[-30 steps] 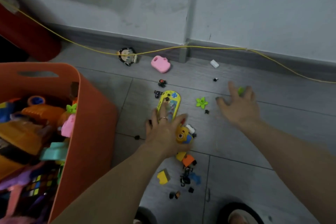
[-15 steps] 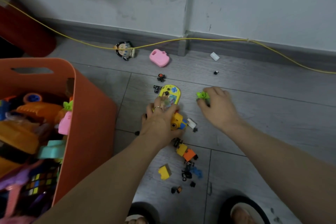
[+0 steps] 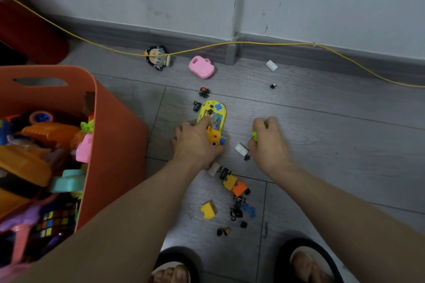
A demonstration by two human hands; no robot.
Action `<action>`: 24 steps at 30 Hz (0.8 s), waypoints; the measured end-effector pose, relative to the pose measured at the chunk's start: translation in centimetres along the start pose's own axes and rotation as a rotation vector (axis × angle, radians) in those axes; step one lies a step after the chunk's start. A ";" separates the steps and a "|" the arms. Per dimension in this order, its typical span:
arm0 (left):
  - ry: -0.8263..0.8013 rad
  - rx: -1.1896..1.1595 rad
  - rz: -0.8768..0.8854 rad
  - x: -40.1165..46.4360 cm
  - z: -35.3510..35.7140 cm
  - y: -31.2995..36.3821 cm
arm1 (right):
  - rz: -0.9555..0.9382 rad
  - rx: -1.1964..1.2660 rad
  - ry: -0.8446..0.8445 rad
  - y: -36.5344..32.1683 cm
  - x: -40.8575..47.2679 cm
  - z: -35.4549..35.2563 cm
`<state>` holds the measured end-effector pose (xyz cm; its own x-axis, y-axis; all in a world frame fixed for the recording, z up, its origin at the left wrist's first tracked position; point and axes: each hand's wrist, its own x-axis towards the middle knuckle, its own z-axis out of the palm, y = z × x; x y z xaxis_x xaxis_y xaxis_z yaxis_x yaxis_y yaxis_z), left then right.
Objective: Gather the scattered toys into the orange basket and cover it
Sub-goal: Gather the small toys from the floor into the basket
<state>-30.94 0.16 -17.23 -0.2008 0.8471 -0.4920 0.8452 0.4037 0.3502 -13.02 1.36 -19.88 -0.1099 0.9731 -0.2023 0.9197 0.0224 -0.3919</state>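
- The orange basket (image 3: 115, 135) sits on the floor (image 3: 322, 145), far left. It has no lid on and is full of toys, such as a cube with many colours (image 3: 55, 220) and a pink toy (image 3: 84, 148).
- Right of the basket, up by the wall, lies a small doll head (image 3: 157, 57) under a yellow cord (image 3: 207, 47). A pink toy camera (image 3: 201, 67) lies just right of the doll head.
- The left hand (image 3: 196, 145) is low on the floor just right of the basket. Its fingers curl round a little yellow toy (image 3: 215, 138). One finger wears a ring.
- A yellow game toy (image 3: 212, 114) lies flat, touching the tips of the left hand's fingers, on the side away from the person. Small black bits (image 3: 203, 92) lie just past it, toward the wall.
- Below the left hand, nearer the person's feet, lie a yellow block (image 3: 208, 210), an orange and yellow block toy (image 3: 235, 185) and a blue piece (image 3: 248, 210).
- A white block (image 3: 241, 148) lies between the two hands.
- The right hand (image 3: 269, 142) is well right of the basket. Its fingers curl in and pinch a small green flower piece (image 3: 254, 134).
- Another white block (image 3: 271, 65) and a tiny black piece (image 3: 273, 86) lie far right of the basket, near the wall.
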 end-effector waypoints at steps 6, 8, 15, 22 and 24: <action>0.031 -0.129 0.061 0.5 0.3 -0.1 | 0.203 0.415 0.020 -0.4 -0.2 -0.3; 0.046 -0.180 0.064 0.3 0.4 -0.2 | 0.106 0.344 -0.020 -0.4 -0.7 0.0; 0.089 -0.274 0.025 -0.8 -0.4 -1.0 | -0.272 0.038 -0.097 -0.4 -3.2 2.6; 0.154 -0.353 0.022 -2.9 -4.0 0.7 | 0.028 0.294 -0.030 -2.1 -2.2 -0.2; 0.181 -0.364 0.058 -3.9 -6.6 1.5 | 0.109 0.406 0.026 -4.1 -1.1 -2.9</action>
<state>-32.13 -0.22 -9.51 -0.2694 0.9061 -0.3262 0.6338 0.4219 0.6483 -15.59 0.81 -15.47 -0.0060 0.9704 -0.2416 0.7019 -0.1680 -0.6922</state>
